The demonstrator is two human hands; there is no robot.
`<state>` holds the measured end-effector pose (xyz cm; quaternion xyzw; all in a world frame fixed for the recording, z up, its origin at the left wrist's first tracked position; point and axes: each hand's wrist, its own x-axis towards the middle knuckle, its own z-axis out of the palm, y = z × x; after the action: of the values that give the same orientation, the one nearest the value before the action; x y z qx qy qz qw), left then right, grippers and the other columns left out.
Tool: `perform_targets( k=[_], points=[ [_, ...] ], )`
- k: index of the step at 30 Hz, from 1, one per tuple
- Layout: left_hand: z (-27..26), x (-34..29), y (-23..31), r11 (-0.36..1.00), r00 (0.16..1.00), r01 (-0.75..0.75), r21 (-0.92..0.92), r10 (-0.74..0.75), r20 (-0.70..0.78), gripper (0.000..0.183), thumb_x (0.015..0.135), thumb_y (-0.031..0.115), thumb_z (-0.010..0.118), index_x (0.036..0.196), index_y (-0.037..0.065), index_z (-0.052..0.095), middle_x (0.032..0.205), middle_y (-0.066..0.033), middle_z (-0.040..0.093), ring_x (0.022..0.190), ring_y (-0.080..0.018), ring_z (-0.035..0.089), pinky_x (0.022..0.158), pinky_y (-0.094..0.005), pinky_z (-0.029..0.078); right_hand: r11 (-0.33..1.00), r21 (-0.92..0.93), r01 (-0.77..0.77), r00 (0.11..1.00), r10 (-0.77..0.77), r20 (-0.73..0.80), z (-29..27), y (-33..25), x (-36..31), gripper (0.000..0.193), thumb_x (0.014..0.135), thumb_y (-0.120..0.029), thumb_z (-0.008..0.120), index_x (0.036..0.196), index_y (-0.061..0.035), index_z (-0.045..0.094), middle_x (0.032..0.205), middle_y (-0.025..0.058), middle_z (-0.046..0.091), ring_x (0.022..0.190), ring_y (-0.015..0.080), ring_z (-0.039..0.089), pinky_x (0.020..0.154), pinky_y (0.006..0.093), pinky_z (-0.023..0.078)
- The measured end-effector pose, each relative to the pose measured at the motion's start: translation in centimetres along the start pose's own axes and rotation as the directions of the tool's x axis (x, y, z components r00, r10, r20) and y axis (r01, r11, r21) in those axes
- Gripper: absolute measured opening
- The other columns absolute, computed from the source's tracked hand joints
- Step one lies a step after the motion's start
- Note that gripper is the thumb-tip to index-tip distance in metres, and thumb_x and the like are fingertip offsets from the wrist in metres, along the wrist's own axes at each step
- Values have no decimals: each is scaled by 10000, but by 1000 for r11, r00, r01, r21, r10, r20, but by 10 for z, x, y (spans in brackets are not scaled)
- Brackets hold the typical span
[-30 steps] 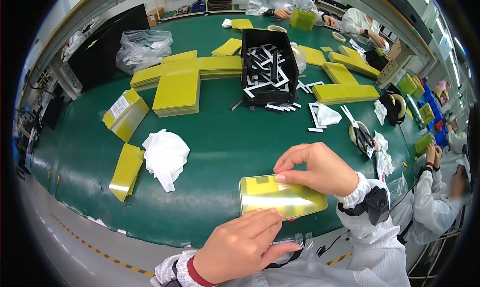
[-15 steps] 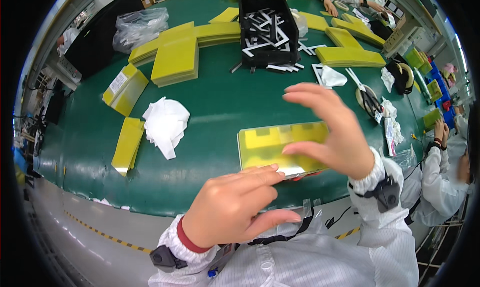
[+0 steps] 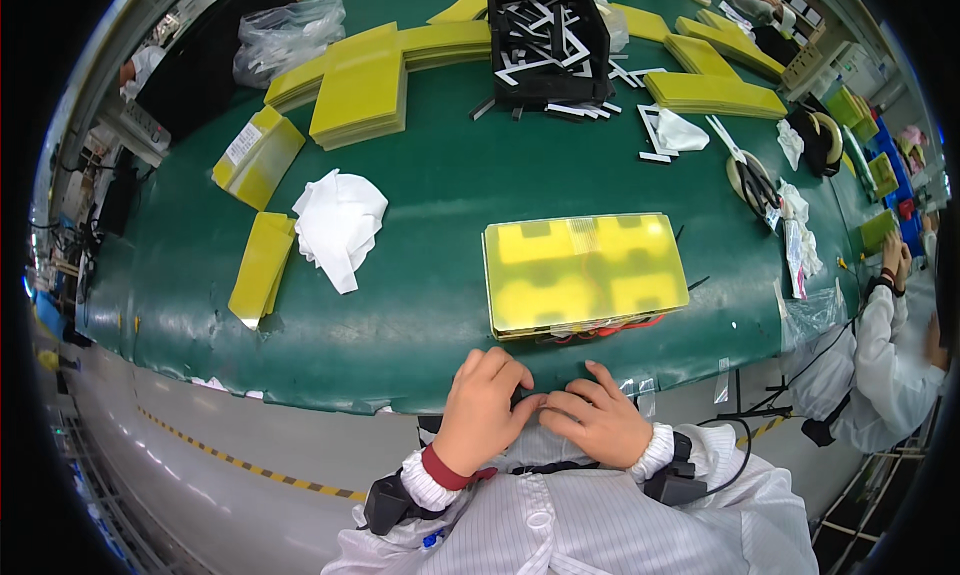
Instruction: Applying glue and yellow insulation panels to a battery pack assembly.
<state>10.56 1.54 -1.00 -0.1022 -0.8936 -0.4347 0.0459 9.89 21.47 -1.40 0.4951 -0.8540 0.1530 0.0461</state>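
Yellow pack (image 3: 588, 270) unheld near bench (image 3: 420, 275) front edge; left hand (image 3: 478, 403), right hand (image 3: 605, 427) together, contents unclear; likely pause, regrip needs reach.

Yellow rectangular pack (image 3: 587, 265) lying flat now, slightly askew on the green tabletop (image 3: 425, 265), close to the near edge, darker rounded patches showing through its top, red wires (image 3: 632, 325) peeking out along the near side.
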Motion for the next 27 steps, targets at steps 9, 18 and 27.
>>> perform_targets(
  k=[9,18,27],
  points=[
    [2,1,-3,998,998,17,56,-20,59,211,658,139,797,760,83,621,821,-67,521,803,-282,470,716,-367,408,590,737,-329,840,539,-57,2,10,-2,123,721,-12,723,795,-25,625,919,85,596,768,226,571,657,326,477],
    [-11,1,9,891,943,288,-351,-201,265,177,868,200,650,822,30,663,859,-56,616,764,-194,515,690,-305,427,763,645,22,868,306,-391,-37,32,-6,228,683,-197,836,792,-103,660,899,24,575,814,193,516,711,323,432],
    [-45,-2,40,315,829,559,-767,-194,524,192,908,148,636,819,-15,686,747,-40,652,674,-117,555,632,-253,451,931,215,297,783,-108,-612,-65,27,21,352,578,-323,876,825,-165,681,888,-36,612,767,152,517,661,313,413]
  ],
)
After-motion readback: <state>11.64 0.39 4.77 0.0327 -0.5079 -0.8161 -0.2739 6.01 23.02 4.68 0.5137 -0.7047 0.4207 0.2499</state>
